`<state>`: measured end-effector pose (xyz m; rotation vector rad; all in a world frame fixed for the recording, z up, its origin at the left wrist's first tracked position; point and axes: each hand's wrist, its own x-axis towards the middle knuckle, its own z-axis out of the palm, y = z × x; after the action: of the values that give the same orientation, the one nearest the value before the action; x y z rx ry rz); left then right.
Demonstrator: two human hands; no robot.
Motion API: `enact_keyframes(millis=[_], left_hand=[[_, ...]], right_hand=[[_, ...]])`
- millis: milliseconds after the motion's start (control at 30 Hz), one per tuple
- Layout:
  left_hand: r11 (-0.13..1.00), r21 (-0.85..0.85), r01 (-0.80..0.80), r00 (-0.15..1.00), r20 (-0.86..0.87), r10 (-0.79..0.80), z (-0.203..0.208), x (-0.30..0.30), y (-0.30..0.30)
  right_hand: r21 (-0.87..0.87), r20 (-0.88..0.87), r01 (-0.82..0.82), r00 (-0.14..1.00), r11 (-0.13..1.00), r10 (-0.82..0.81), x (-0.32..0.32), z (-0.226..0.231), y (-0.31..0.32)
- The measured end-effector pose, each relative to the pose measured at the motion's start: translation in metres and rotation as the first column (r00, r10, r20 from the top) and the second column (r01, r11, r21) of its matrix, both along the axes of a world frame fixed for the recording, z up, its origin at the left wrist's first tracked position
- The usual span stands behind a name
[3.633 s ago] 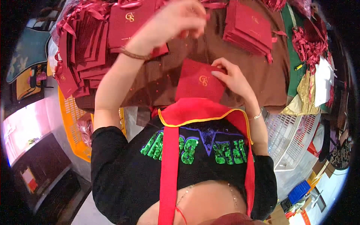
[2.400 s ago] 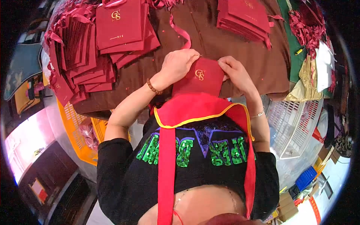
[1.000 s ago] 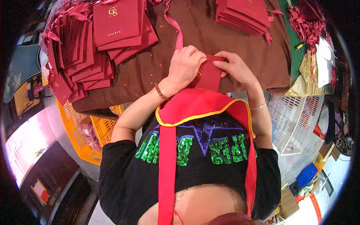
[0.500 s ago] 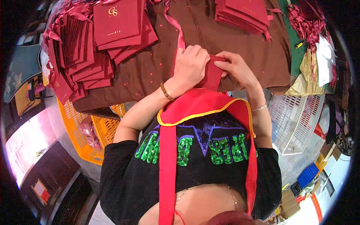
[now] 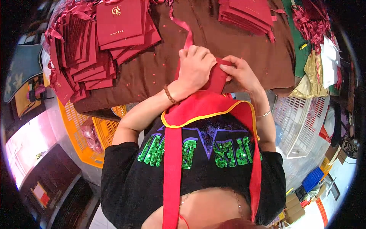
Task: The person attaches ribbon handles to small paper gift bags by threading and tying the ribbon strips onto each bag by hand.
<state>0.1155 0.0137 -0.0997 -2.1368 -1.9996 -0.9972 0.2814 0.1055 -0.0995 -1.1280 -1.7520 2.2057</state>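
Note:
A dark red paper bag (image 5: pixel 216 81) lies at the near edge of the brown cloth, between my two hands. My left hand (image 5: pixel 196 68) is closed over its left side, fingers curled, with a pink-red ribbon (image 5: pixel 183 26) running out from under it toward the far side. My right hand (image 5: pixel 241 73) pinches the bag's upper right edge between thumb and fingers. What the left fingertips grip is hidden beneath the hand.
Stacked red paper bags (image 5: pixel 122 26) with ribbons fill the far left; another stack (image 5: pixel 248 15) sits far right. Loose ribbons (image 5: pixel 310 26) heap at the right edge. Below the brown-covered table (image 5: pixel 152 76) stand an orange crate (image 5: pixel 76 133) and a white crate (image 5: pixel 301 126).
Both hands stay at the bag with nearly the same hold. My left hand has shifted slightly right, and the ribbon's near end has swung a little right.

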Motion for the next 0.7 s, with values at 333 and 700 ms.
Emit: enact_keyframes(millis=[333,700], left_hand=[[0.997,-0.002,0.073,0.924,0.376,-0.067,-0.009,-0.015,-0.009],[0.996,-0.068,0.051,0.959,0.280,-0.030,-0.011,-0.006,-0.010]], right_hand=[[-0.220,0.006,0.083,0.996,0.972,-0.084,-0.003,0.006,0.006],[-0.023,0.070,-0.028,0.997,0.999,0.030,-0.014,0.012,0.003]])
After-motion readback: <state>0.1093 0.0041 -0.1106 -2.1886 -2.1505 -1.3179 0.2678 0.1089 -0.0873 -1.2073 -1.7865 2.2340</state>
